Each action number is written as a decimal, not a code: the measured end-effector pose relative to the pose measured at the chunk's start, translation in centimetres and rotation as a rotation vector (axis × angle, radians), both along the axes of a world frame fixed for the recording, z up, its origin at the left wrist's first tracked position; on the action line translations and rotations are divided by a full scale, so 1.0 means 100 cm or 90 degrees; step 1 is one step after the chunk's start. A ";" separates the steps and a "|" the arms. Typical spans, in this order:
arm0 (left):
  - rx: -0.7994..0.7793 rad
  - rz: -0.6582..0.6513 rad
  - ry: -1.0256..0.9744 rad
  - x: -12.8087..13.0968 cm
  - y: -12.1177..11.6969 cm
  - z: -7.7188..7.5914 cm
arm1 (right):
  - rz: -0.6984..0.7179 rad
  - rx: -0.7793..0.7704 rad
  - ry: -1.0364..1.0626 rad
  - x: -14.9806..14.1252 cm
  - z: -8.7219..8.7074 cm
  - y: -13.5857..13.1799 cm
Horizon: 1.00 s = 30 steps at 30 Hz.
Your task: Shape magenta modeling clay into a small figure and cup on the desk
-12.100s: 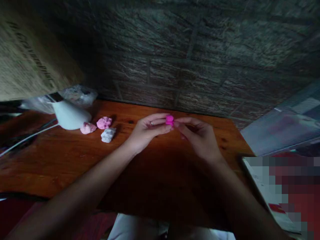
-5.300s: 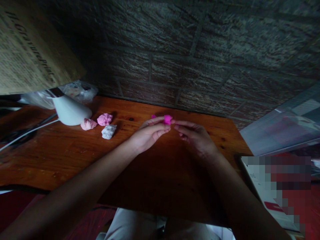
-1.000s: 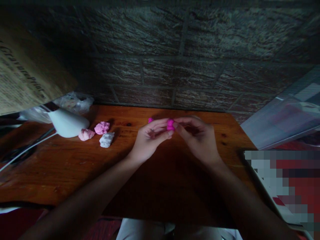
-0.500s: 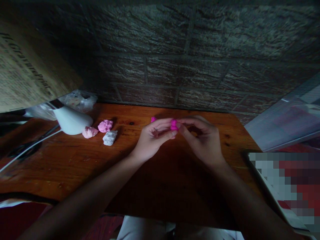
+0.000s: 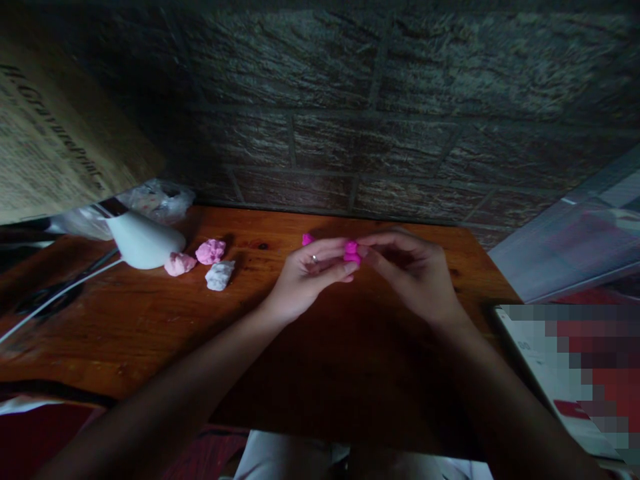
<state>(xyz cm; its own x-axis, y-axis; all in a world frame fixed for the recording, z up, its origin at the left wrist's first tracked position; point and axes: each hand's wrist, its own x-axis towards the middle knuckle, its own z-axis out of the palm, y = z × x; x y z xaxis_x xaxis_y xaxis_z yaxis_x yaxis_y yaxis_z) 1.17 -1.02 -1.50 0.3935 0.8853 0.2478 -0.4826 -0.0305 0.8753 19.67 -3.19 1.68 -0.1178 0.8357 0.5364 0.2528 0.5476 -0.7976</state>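
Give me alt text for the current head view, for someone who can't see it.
A person's left hand and right hand hold a small magenta piece between them over a wooden table. To the left, a pink lump, a paler pink lump and a whitish lump lie near a white lamp base; behind is a dark brick wall.

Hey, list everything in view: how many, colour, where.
Wall: one, grey-brown, back
Table: one, brown, across middle
Magenta piece: one, magenta, in left hand
Second magenta piece: one, magenta, beyond left hand
Lamp base: one, white, table's left
Pink lumps: two, pink, by lamp base
White lump: one, whitish, by pink lumps
Lampshade: one, tan, upper left
Plastic bag: one, clear, behind lamp base
Cord: one, white, left
Cables: count unclear, black, left
Panel: one, translucent, right
Flat object: one, pale, lower right
Trousers: one pair, light, bottom
Left hand: one, bare, ringed, centre
Right hand: one, bare, centre-right
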 end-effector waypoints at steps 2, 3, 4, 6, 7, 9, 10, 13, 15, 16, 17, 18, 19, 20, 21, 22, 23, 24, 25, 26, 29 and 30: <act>0.003 -0.002 0.001 0.000 0.000 -0.001 | 0.000 0.007 -0.003 0.001 0.000 0.000; 0.004 0.003 0.006 0.000 0.000 -0.001 | 0.000 0.011 -0.010 0.001 0.000 0.000; 0.004 0.008 0.011 0.000 0.000 -0.001 | 0.000 0.012 -0.016 0.001 0.000 0.000; 0.004 0.017 0.017 0.000 0.000 0.000 | -0.002 0.006 -0.020 0.000 0.000 -0.001; 0.004 0.018 0.020 0.000 0.000 0.000 | -0.004 -0.001 -0.015 0.000 0.000 -0.001; 0.008 0.018 0.024 0.000 -0.001 0.000 | -0.008 -0.025 0.008 -0.001 0.000 -0.001; 0.012 0.019 0.025 0.000 -0.001 0.000 | -0.006 -0.041 0.024 -0.001 0.000 0.000; 0.022 0.020 0.017 0.000 0.000 -0.001 | 0.030 -0.092 0.070 -0.002 -0.001 0.002; 0.015 0.019 0.012 0.000 0.000 0.000 | 0.053 -0.111 0.091 -0.003 -0.001 0.003; 0.008 0.022 0.013 0.000 0.000 0.000 | 0.057 -0.117 0.098 -0.003 -0.001 0.003; 0.000 0.024 0.015 0.000 0.000 0.001 | 0.058 -0.121 0.103 -0.003 -0.001 0.003; -0.006 0.025 0.016 0.000 0.000 0.002 | 0.057 -0.123 0.106 -0.003 0.000 0.003; -0.008 0.026 0.015 0.000 0.000 0.002 | 0.056 -0.124 0.109 -0.003 0.000 0.003; -0.008 0.024 0.013 0.000 0.000 0.003 | 0.056 -0.122 0.111 -0.002 0.001 0.002; -0.006 0.021 0.010 0.000 0.000 0.003 | 0.057 -0.120 0.110 -0.002 0.002 0.002; -0.003 0.019 0.009 0.001 0.000 0.003 | 0.058 -0.116 0.107 -0.002 0.002 0.002; 0.000 0.018 0.010 0.001 0.001 0.003 | 0.059 -0.112 0.103 -0.002 0.003 0.001; 0.001 0.019 0.013 0.000 0.001 0.002 | 0.059 -0.108 0.096 -0.001 0.003 0.001; 0.002 0.020 0.019 0.000 0.001 0.001 | 0.057 -0.105 0.089 -0.001 0.003 0.001; 0.003 0.022 0.024 0.000 0.001 0.001 | 0.055 -0.103 0.084 -0.001 0.003 0.002; 0.006 0.032 0.032 0.000 -0.001 0.002 | 0.049 -0.110 0.082 0.000 0.000 0.003; 0.001 0.037 0.033 0.000 -0.002 0.003 | 0.048 -0.114 0.087 0.001 -0.001 0.004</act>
<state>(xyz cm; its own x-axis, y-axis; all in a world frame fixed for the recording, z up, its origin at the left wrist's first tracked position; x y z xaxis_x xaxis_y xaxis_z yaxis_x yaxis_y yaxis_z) 1.19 -1.18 -1.15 0.3544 0.9066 0.2292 -0.4337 -0.0578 0.8992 19.74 -2.78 1.59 -0.1205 0.9104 0.3958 0.0994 0.4077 -0.9077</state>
